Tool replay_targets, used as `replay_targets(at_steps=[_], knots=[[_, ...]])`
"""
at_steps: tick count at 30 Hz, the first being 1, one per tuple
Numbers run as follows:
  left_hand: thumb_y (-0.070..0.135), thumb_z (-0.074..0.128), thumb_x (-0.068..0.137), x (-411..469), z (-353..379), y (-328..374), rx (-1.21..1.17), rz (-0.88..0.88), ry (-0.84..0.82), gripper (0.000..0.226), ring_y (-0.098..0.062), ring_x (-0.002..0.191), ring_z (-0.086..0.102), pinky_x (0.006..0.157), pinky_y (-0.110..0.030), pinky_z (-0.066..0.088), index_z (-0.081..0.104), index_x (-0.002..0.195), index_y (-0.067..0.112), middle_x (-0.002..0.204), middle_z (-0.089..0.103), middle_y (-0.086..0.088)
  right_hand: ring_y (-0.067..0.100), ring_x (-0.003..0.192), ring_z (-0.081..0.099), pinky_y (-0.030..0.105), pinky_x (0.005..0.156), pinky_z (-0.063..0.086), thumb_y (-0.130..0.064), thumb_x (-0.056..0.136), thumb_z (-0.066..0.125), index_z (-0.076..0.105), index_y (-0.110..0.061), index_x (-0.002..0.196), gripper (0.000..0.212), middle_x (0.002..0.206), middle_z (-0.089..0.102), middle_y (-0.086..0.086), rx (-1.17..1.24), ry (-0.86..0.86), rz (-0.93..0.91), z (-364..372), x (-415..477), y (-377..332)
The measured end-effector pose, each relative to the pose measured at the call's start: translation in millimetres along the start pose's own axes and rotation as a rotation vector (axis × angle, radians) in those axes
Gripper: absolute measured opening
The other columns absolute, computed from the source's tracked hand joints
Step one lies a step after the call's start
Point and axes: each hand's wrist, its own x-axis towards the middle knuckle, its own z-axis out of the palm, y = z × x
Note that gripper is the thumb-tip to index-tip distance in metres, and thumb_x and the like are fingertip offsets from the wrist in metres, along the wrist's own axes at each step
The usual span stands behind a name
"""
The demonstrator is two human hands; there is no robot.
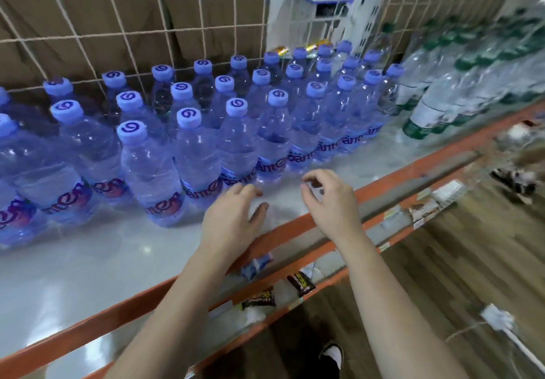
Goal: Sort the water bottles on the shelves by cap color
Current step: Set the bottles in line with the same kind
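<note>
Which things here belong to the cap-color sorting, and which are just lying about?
Job: blue-capped bottles, green-capped bottles, shelf, left hand, right hand, both holding nothing.
Lying about: snack packets below, white brush on the floor, cans behind the bottles.

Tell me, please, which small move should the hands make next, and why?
Probably reach the right hand toward the green-capped bottle at the back edge of the blue-capped bottles. It and the left hand hold nothing, and that bottle seems to stand with the wrong colour.
</note>
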Motion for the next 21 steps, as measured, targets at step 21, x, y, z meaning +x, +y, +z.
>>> replay_targets(at_steps=[21], knots=[[0.027, 0.061, 0.091, 215, 201, 376, -0.065, 0.447, 0.107, 0.029, -0.03, 0.096, 0.061, 0.076, -0.043, 0.05, 0.064, 0.114, 0.011, 0.108, 0.064, -0.007, 0.02, 0.1, 0.063, 0.027, 0.087, 0.049, -0.004, 0.085, 0.067, 0.068, -0.009, 0.112, 0.027, 0.106, 0.068, 0.003, -0.124, 0.14, -0.111, -293, 113, 284]])
